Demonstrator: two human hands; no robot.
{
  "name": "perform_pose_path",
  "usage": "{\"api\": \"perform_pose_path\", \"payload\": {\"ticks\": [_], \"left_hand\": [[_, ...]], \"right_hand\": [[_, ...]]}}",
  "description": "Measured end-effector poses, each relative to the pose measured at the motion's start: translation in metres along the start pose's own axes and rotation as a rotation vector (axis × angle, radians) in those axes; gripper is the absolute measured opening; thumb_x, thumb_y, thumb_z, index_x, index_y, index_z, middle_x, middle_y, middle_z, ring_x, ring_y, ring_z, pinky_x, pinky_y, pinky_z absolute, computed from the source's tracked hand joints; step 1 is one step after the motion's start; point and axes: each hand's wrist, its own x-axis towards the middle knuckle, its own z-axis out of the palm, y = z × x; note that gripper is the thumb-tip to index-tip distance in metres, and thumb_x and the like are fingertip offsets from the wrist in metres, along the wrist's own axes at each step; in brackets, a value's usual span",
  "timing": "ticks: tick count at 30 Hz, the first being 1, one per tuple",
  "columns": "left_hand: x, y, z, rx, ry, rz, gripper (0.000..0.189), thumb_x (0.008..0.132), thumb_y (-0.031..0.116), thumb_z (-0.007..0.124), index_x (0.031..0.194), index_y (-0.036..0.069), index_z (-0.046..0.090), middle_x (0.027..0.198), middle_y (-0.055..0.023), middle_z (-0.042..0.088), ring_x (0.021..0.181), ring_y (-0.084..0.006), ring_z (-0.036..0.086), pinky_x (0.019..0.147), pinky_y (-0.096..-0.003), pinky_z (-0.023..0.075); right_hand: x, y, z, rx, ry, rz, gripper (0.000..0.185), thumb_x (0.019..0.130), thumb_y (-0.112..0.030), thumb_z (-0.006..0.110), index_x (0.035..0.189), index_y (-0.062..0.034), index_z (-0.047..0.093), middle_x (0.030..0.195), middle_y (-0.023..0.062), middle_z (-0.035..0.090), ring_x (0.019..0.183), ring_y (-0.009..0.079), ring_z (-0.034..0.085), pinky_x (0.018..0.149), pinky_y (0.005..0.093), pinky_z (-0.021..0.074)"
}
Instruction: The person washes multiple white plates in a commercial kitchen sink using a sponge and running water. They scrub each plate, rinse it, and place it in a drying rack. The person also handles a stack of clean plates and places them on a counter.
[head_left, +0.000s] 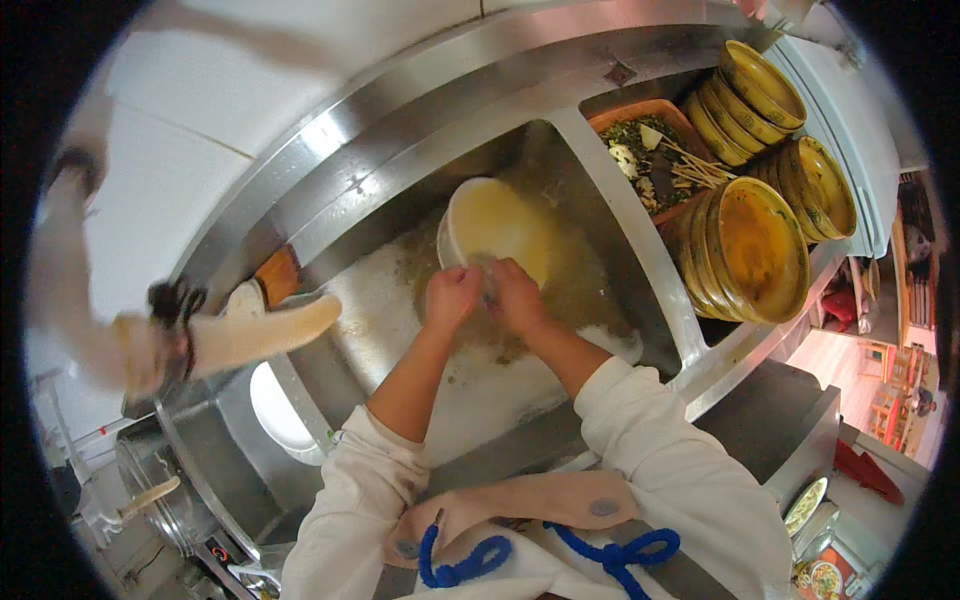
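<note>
My left hand (454, 296) is closed at the near rim of a white bowl (491, 217) with yellowish contents. Beside it my right hand (519, 296) is curled close to the same rim. Something grey and blurred shows between the two hands; I cannot tell what it is. The bowl sits low in cloudy, foamy water inside a stainless steel sink basin (615, 270). A yellow cloud spreads from its right side into the water. Motion blur and my hands hide the near part of the bowl.
At right, stacked yellow-green bowls (761, 247) and an orange tray (592, 120) of food scraps and wooden skewers fill another compartment. A pale spout-like fixture (262, 334) juts over the left side, near a brown brush (279, 274). A white dish (281, 409) leans in the left basin.
</note>
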Motion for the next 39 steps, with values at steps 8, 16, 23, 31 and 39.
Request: {"api": "perform_pose_path", "payload": {"ticks": [8, 16, 23, 31, 39], "left_hand": [[-0.031, -0.021, -0.042, -0.89, -0.106, -0.431, 0.038, 0.089, 0.037, 0.052, 0.112, 0.007, 0.054, 0.107, -0.0072, 0.059, 0.093, -0.0224, 0.057, 0.081, -0.0349, 0.0454], [-0.142, -0.077, -0.104, -1.238, -0.459, -0.265, 0.057, 0.08, 0.013, 0.064, 0.13, 0.003, 0.039, 0.125, -0.014, 0.051, 0.112, -0.0291, 0.052, 0.097, -0.0415, 0.0423], [-0.183, -0.08, -0.123, -0.643, -0.25, -0.326, 0.053, 0.073, 0.008, 0.07, 0.122, 0.001, 0.05, 0.113, -0.0113, 0.059, 0.105, -0.0219, 0.055, 0.09, -0.0347, 0.0439], [-0.17, -0.094, -0.118, -0.633, -0.257, -0.241, 0.047, 0.075, 0.01, 0.068, 0.119, 0.001, 0.052, 0.11, -0.0092, 0.06, 0.098, -0.0184, 0.057, 0.084, -0.0325, 0.046], [-0.188, -0.047, -0.139, -0.386, -0.448, -0.196, 0.041, 0.079, 0.014, 0.066, 0.116, 0.0, 0.055, 0.105, -0.0079, 0.062, 0.095, -0.0169, 0.059, 0.081, -0.0326, 0.0474]], "right_hand": [[-0.005, -0.013, -0.136, 1.116, -0.122, 0.437, 0.046, 0.073, -0.009, 0.07, 0.116, -0.003, 0.054, 0.109, 0.0127, 0.061, 0.099, 0.0248, 0.06, 0.085, 0.0378, 0.0483], [-0.032, -0.012, -0.042, 0.613, -0.269, 0.609, 0.051, 0.083, -0.036, 0.061, 0.123, -0.0058, 0.051, 0.122, 0.0124, 0.054, 0.11, 0.0284, 0.053, 0.091, 0.0417, 0.0437], [-0.079, 0.023, 0.052, -0.48, -0.466, -0.228, 0.041, 0.074, -0.014, 0.06, 0.115, -0.015, 0.057, 0.123, 0.0083, 0.052, 0.116, 0.0314, 0.046, 0.094, 0.0441, 0.0392], [-0.079, -0.098, 0.011, 0.563, -0.351, -0.043, 0.048, 0.081, -0.023, 0.062, 0.126, -0.0155, 0.05, 0.138, 0.0143, 0.038, 0.126, 0.0315, 0.035, 0.105, 0.0454, 0.0275], [-0.026, -0.186, -0.017, 0.356, -0.176, -0.337, 0.035, 0.082, -0.03, 0.061, 0.114, -0.0169, 0.062, 0.125, 0.0133, 0.05, 0.119, 0.028, 0.043, 0.102, 0.0383, 0.0318]]}}
